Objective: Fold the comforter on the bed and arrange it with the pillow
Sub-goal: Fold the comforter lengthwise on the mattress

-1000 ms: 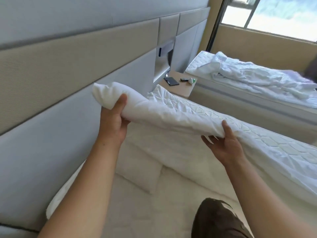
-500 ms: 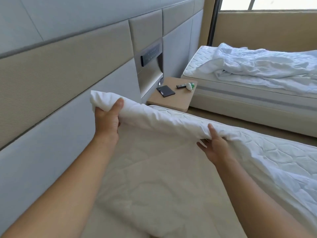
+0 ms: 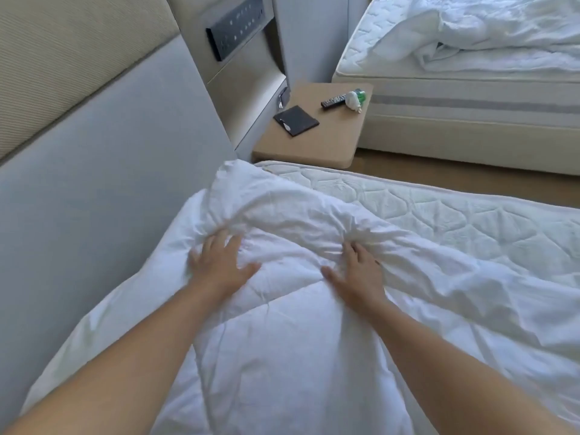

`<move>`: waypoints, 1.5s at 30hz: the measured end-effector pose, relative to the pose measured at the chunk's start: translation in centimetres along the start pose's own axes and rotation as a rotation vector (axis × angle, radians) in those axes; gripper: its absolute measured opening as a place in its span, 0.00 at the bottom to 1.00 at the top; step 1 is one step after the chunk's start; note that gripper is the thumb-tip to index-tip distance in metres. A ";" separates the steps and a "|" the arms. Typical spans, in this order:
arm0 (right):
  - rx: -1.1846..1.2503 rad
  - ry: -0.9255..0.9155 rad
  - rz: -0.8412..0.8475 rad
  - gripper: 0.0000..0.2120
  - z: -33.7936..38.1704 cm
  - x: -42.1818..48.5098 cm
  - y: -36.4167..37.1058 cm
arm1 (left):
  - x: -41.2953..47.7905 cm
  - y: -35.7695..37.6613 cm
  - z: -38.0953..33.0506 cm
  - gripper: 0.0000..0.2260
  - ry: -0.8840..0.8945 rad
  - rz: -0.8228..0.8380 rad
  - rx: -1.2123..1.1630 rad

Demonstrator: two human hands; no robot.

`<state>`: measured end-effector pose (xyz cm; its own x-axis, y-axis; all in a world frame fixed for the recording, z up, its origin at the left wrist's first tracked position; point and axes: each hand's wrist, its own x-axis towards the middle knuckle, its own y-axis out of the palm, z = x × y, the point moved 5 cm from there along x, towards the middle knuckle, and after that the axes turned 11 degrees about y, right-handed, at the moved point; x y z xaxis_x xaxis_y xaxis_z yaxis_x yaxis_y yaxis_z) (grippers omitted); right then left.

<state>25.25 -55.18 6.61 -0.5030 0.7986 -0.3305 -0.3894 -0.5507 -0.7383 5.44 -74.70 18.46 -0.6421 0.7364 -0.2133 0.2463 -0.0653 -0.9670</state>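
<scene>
On the bed [image 3: 439,215], left hand [image 3: 219,262] and right hand [image 3: 356,273] press comforter [image 3: 282,356] open-palmed.

Left grip [image 3: 219,262] and right grip [image 3: 357,273] reach forward palm-down, side by side, fingers [image 3: 224,243] spread and straight.

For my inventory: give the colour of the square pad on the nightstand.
The pad is black; head view shows it.

The single head-worn camera looks steeply down, close over the bed [image 3: 439,221], toward the nightstand [image 3: 332,142] beyond.
</scene>
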 end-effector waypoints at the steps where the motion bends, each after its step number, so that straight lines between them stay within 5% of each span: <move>1: -0.093 -0.060 -0.039 0.42 -0.4 -0.2 0.9 | -0.1 1.3 0.3 0.35 0.020 0.031 0.165; 8: -0.137 -0.061 0.173 0.40 -1.2 1.0 3.3 | -0.1 4.4 0.8 0.32 -0.005 0.117 0.378; 11: -0.213 -0.141 0.163 0.38 -1.8 -1.5 0.1 | -0.3 4.2 -2.8 0.28 -0.021 0.026 0.303; 15: -0.368 -0.125 -0.003 0.33 -9.4 -10.1 -3.9 | -4.0 7.6 -8.6 0.25 0.346 -0.039 0.172; 19: -0.515 0.080 -0.130 0.35 -19.1 -18.4 -5.4 | -9.1 13.2 -12.3 0.29 0.641 0.052 0.327; 26: -0.436 0.403 -0.169 0.40 -24.2 -25.7 -3.8 | -12.3 15.1 -9.8 0.35 0.528 0.133 0.378; 35: -0.495 0.295 -0.141 0.39 -25.3 -20.7 0.3 | -10.2 17.3 -3.9 0.34 0.558 0.011 0.347; 45: -0.488 0.256 -0.281 0.40 -27.9 -18.4 2.9 | -7.2 22.5 -5.7 0.33 0.493 -0.094 0.367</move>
<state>54.91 -64.76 -5.88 -0.2079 0.9632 -0.1705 -0.0522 -0.1850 -0.9813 19.75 -77.70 -0.98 -0.2165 0.9689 -0.1200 -0.1165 -0.1477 -0.9821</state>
